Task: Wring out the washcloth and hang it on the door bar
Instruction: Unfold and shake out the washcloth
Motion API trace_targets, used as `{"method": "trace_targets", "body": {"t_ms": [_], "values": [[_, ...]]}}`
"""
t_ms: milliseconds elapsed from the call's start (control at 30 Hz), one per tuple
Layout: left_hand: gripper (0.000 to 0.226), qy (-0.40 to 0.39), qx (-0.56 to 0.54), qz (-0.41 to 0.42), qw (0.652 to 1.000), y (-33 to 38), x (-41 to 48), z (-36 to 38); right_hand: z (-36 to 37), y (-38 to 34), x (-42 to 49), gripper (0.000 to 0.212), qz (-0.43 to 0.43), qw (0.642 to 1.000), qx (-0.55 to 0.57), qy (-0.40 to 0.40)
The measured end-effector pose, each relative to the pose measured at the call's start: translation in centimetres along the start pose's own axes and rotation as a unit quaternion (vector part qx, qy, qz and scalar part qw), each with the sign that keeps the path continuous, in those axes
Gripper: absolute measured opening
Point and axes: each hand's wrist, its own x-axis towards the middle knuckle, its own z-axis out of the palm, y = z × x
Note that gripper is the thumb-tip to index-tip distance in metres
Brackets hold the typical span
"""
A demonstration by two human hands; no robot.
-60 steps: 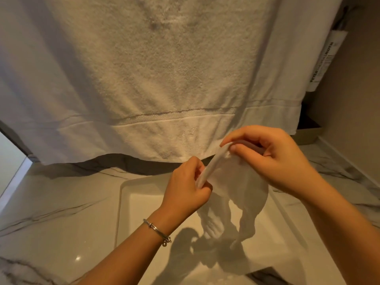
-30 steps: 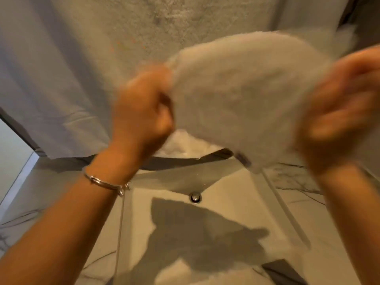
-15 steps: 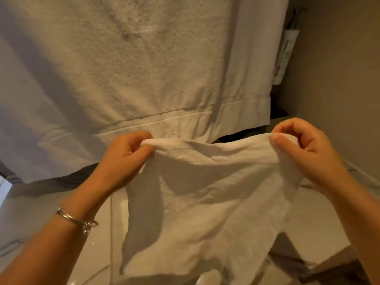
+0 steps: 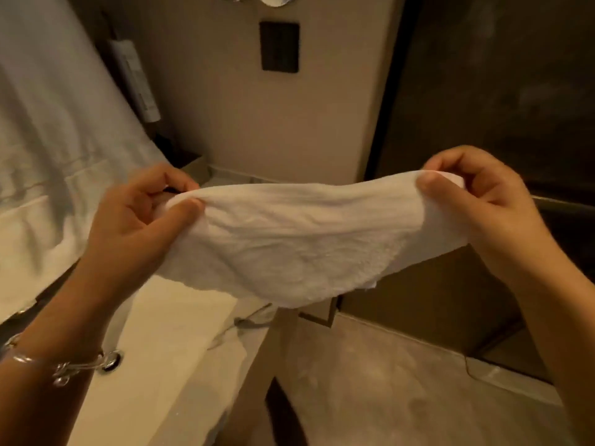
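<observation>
The white washcloth [image 4: 299, 239] is stretched out flat between both hands, at chest height over the right end of the sink counter. My left hand [image 4: 135, 226] pinches its left top corner between thumb and fingers. Its right top corner is pinched by my right hand [image 4: 483, 207]. The cloth's lower edge sags and hangs free. Behind my right hand a dark horizontal bar [image 4: 560, 202] runs along the dark glass door [image 4: 502, 91].
A large white towel [image 4: 48, 149] hangs at the left over the counter. The white sink basin [image 4: 167, 349] with its drain [image 4: 111, 360] lies below my left arm. A beige wall with a black panel [image 4: 279, 46] is ahead. Tiled floor [image 4: 386, 381] lies lower right.
My view has swung right, away from the hanging towel toward the wall and dark door. Both hands carried the spread washcloth rightward and pulled it wider and flatter.
</observation>
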Motion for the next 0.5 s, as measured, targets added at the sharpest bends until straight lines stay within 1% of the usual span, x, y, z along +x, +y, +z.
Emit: {"method": "trace_targets", "body": {"t_ms": [67,167,233,300,433,500], "values": [[0.009,-0.038,-0.019,0.021,0.999,1.7,0.9,4.4,-4.6,1.0,-2.4,0.004,0.016,0.998,-0.030,0.043],[0.010,-0.081,-0.090,0.032,0.992,3.9,1.1,12.8,-12.2,2.4,-6.7,0.004,0.040,0.992,-0.082,0.091],[0.007,-0.112,-0.139,0.032,0.983,5.5,0.6,18.8,-17.4,3.1,-9.6,0.009,0.064,0.986,-0.110,0.112],[0.009,-0.144,-0.167,0.041,0.975,7.4,0.0,24.6,-22.5,3.6,-12.4,0.015,0.091,0.977,-0.132,0.143],[0.006,-0.203,-0.154,0.080,0.964,11.0,-0.5,34.0,-30.6,4.9,-17.2,0.023,0.146,0.954,-0.152,0.215],[0.007,-0.213,-0.125,0.128,0.961,12.5,0.1,37.9,-34.0,5.9,-19.1,0.026,0.168,0.946,-0.138,0.243]]}}
